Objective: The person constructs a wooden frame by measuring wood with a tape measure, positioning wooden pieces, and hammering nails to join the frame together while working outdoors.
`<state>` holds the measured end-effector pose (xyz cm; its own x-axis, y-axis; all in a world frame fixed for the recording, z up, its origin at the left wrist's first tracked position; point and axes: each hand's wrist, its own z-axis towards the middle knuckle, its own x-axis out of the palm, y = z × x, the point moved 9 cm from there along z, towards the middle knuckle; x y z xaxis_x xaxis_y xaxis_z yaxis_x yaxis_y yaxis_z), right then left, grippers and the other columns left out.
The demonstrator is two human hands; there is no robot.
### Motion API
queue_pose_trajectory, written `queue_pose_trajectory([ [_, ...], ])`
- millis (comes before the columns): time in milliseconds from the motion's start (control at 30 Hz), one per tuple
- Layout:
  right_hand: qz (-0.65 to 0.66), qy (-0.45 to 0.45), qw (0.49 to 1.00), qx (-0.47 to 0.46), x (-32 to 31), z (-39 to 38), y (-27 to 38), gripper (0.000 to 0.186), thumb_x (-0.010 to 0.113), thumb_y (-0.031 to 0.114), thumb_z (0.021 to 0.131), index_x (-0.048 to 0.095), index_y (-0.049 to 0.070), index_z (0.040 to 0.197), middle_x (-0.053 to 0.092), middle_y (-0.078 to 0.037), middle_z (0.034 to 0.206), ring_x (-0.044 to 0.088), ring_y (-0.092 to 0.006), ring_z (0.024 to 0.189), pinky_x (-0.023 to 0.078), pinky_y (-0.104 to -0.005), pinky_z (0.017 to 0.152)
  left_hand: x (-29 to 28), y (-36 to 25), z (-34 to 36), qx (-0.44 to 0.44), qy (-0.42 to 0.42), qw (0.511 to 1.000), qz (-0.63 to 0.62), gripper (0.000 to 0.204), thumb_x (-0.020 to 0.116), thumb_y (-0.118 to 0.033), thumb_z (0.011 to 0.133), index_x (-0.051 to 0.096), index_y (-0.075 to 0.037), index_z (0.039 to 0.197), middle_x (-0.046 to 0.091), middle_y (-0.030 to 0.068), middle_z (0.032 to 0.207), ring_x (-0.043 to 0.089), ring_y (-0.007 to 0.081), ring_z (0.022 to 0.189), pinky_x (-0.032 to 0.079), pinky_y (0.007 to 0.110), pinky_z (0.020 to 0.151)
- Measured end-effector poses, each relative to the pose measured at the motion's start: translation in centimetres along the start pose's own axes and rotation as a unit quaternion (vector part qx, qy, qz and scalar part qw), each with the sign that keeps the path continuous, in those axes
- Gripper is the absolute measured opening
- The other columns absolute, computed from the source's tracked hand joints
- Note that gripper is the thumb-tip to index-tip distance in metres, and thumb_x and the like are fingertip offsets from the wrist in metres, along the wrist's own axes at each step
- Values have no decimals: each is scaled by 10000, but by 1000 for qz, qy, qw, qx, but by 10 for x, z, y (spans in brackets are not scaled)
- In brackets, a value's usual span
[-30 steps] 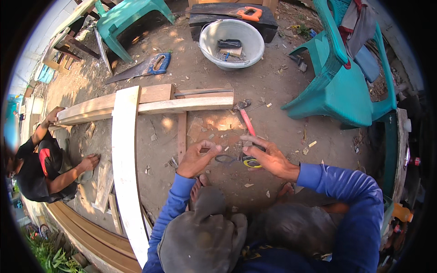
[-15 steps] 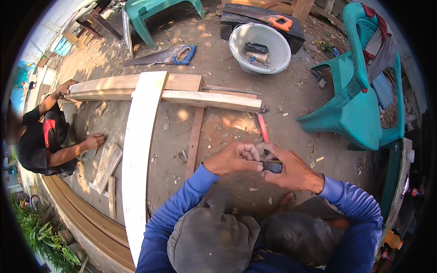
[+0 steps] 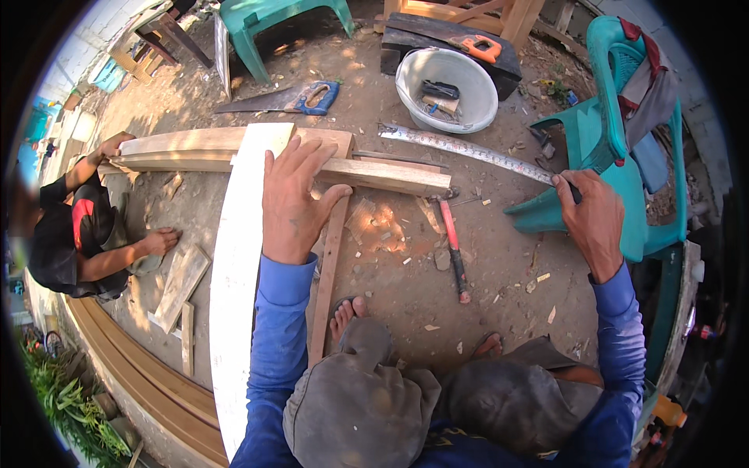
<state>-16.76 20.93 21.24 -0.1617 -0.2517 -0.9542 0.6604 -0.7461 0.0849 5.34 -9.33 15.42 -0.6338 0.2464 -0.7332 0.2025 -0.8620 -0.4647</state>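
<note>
My right hand (image 3: 591, 218) is closed on a dark tape measure (image 3: 574, 189), with its pale blade (image 3: 468, 147) extended up and leftward toward the basin. My left hand (image 3: 298, 195) is open, fingers spread, over the wide white board (image 3: 238, 288) where it crosses the stacked timber beams (image 3: 390, 179); whether its palm presses on the wood I cannot tell. A red-handled hammer (image 3: 450, 238) lies on the dirt beside the beams' right end. A brown batten (image 3: 327, 281) runs beneath, to the right of the white board.
A co-worker (image 3: 86, 242) crouches at left, one hand gripping the beams. Behind stand a grey basin (image 3: 421, 101), a dark block with an orange-handled saw (image 3: 481, 48) and a green stool (image 3: 257, 23). A blue-handled saw (image 3: 312, 101) lies on the ground. A green chair (image 3: 616, 218) stands at right.
My hands have moved apart and upward: the left to the white board and beams, the right toward the chair. The tape measure's blade is now pulled out and visible.
</note>
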Motion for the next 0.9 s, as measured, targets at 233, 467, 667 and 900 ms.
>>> queue_pose_trajectory([
  [233,-43,34,998,-41,35,-3,26,219,719,289,908,787,81,903,701,-108,828,681,-352,700,518,-456,606,21,22,-17,10,14,997,72,587,860,-56,711,692,-135,1267,691,89,1285,605,309,1275,404,510,1169],
  [467,-26,48,998,-44,36,-3,31,230,713,284,897,765,66,846,671,-119,781,679,-357,687,529,-470,603,23,18,-18,17,-18,994,109,532,841,-24,717,718,-123,1225,706,87,1241,640,304,1211,451,484,1132],
  [667,-21,35,998,-54,35,-5,29,234,710,278,895,754,55,835,660,-122,767,679,-358,678,534,-473,598,26,15,-18,25,-31,992,120,517,841,-40,725,726,-123,1222,703,87,1245,645,300,1196,457,473,1128],
  [900,-20,42,998,-52,37,-4,31,224,709,265,895,752,52,840,665,-134,769,684,-366,682,539,-471,591,20,15,-18,13,-42,990,135,480,837,-42,735,740,-145,1193,699,66,1169,661,287,1120,432,497,1148],
])
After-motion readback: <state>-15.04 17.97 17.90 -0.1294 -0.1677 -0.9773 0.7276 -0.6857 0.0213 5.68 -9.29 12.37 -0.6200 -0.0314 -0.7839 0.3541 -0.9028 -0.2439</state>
